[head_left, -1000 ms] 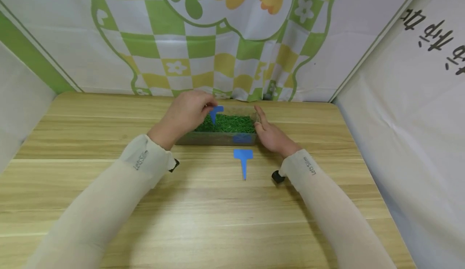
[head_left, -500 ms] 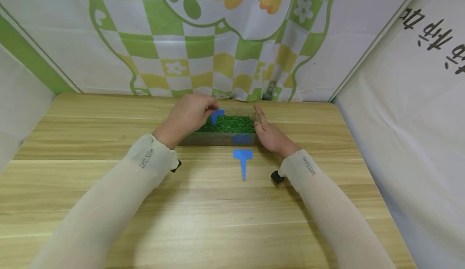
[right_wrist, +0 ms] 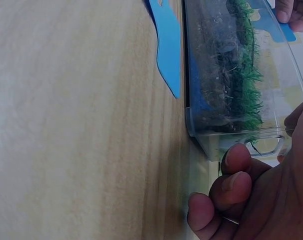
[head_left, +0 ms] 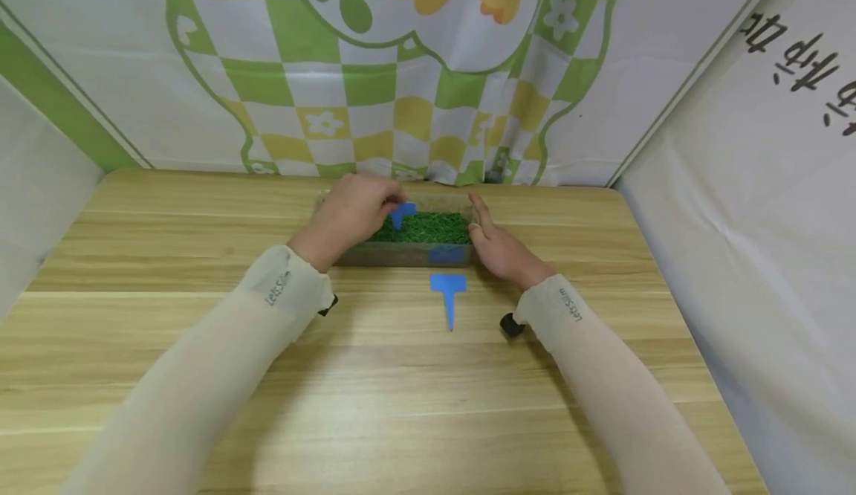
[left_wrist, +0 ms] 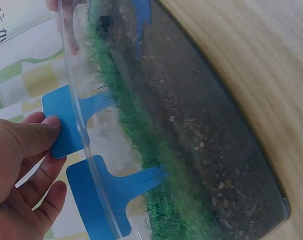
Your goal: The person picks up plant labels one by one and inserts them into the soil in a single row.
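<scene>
blue tag [head_left: 402,213] between left hand [head_left: 350,212] fingertips (stem in grass [head_left: 428,228])

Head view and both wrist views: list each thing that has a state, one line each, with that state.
left hand: pinches a blue plant label over the grass.
held blue plant label: stake down in the grass, head up.
clear box: open-topped, filled with soil and green grass.
right hand: fingers straight, resting against the box's right end.
second blue plant label: lying flat on the table, untouched.
table: bears the box and the loose label.
</scene>
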Available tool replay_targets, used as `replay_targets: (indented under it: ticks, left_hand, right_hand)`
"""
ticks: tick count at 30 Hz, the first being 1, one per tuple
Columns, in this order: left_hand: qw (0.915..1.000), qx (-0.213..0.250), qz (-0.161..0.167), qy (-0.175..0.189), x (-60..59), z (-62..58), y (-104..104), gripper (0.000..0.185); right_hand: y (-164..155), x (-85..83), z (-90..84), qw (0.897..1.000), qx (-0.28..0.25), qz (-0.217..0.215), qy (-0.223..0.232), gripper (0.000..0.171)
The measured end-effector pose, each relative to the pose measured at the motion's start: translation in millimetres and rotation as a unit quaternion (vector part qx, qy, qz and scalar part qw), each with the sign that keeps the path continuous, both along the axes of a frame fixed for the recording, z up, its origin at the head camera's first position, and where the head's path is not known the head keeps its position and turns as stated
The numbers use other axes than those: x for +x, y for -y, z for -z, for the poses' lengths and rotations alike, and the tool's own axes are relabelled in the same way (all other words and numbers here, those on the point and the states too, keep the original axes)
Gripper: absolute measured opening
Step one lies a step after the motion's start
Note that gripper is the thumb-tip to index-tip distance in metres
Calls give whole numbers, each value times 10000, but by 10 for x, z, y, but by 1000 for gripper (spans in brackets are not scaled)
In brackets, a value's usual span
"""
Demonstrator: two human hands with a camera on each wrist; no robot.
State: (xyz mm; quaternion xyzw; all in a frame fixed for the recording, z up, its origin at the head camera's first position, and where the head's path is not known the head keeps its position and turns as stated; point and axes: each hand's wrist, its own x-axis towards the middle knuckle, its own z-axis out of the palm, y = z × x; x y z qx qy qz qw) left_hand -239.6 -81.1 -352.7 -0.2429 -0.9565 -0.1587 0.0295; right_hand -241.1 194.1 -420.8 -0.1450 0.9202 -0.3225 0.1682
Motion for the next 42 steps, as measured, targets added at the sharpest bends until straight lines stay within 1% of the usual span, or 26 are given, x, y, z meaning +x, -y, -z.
replay_targets:
  ticks: [3, 7, 11, 16, 22, 29, 34, 42]
  left_hand:
    - [10000, 60, 6, 69, -1, 10, -10, 18]
    - [9995, 208, -27, 255, -10, 22, -23, 19]
    - [9992, 224, -31, 341, -29, 47, -41, 19]
    - [9996, 180, -18, 237, -46, 76, -54, 18]
    - [9996, 212, 36, 194, -39, 64, -55, 19]
    - [9999, 99, 58, 109, -42, 71, -42, 19]
    - [9999, 82, 89, 22, -22, 78, -27, 18]
    - [9994, 157, 171, -248, 28, 81, 12, 26]
  right_hand:
    - [-2, -3, 2, 10000, -1, -1, -21, 56]
    - [5, -1, -4, 10000, 3, 4, -5, 56]
    - [4, 4, -3, 10000, 7, 37, 12, 56]
    - [1, -1, -2, 10000, 6, 40, 6, 56]
    - [-7, 0, 3, 10000, 18, 53, 49, 56]
    - [-2, -6, 15, 10000, -4, 88, 22, 56]
    - [0, -1, 6, 10000, -8, 46, 23, 56]
    - [-1, -3, 15, 10000, 11, 79, 6, 56]
